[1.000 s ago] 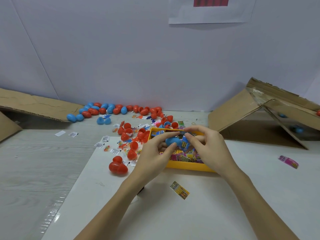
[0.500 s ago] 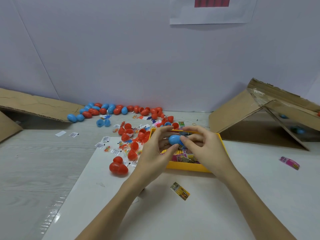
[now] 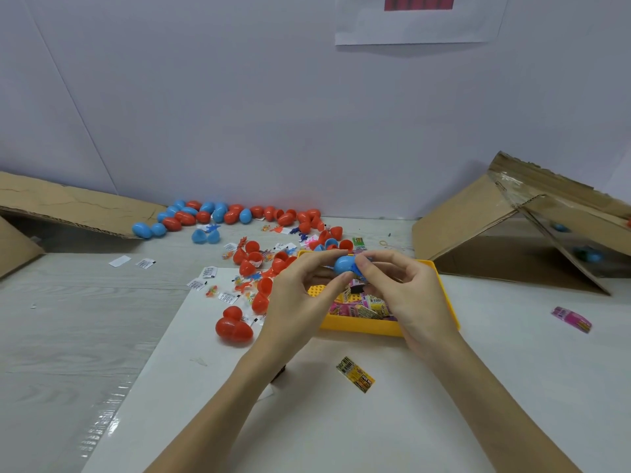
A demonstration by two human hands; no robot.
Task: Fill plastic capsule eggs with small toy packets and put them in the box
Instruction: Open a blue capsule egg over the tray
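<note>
A blue capsule egg [image 3: 345, 264] is held above the yellow tray [image 3: 447, 303] by both hands. My left hand [image 3: 302, 295] pinches its left half between thumb and fingers. My right hand [image 3: 406, 291] pinches the right half, with a bit of blue packet showing at the seam. The tray holds several pink and yellow toy packets [image 3: 367, 307]. A cardboard box [image 3: 512, 233] lies on its side at the right with blue eggs [image 3: 594, 257] inside.
Several red and blue eggs [image 3: 222, 215] lie along the back wall; open red halves [image 3: 252, 261] and small packets are scattered left of the tray. Red eggs [image 3: 234, 327] sit near my left wrist. Loose packets lie in front [image 3: 355, 374] and at right [image 3: 571, 319]. Flattened cardboard [image 3: 68, 203] lies at left.
The two hands have pressed the blue egg halves together around the packet; the egg rose slightly and now looks nearly closed.
</note>
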